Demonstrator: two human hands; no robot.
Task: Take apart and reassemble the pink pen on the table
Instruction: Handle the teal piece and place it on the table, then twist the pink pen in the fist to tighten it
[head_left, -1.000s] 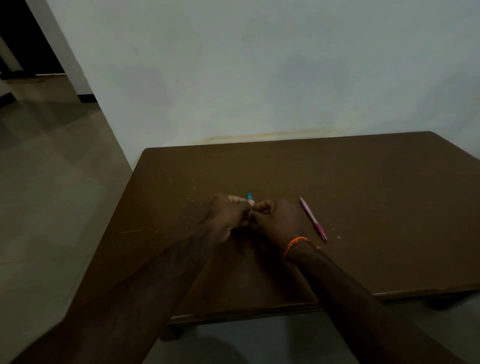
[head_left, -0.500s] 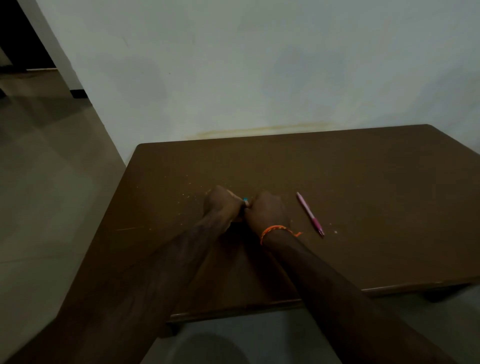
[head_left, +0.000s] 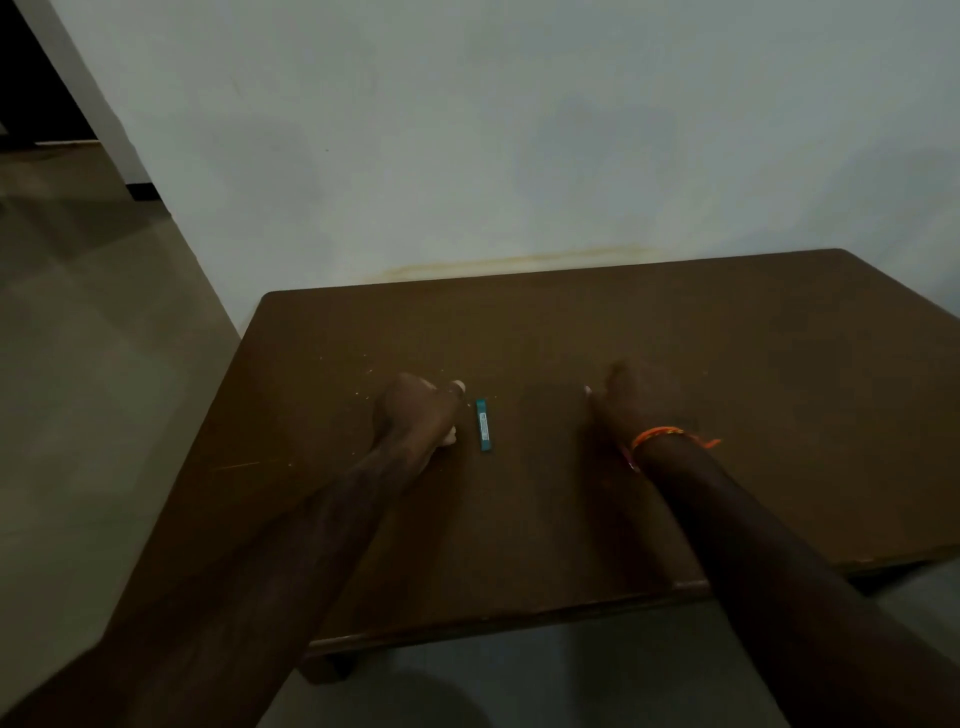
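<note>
Our grip on the right hand (head_left: 636, 402) covers the pink pen (head_left: 629, 460), though we can't tell if the fingers are pinching it since only a sliver of pink peeks out under the wrist. Left hand (head_left: 415, 413) is curled loosely with something pale tucked in it, can't say what. Big brown surface (head_left: 753, 415) carries it all, both forearms stretched out low across it, knuckles up. Between the hands lies a little teal pen piece (head_left: 484, 431), touching neither. Probably the worry: small bits rolling off or mixing up, because the light's dim and we're grabbing half blind.
</note>
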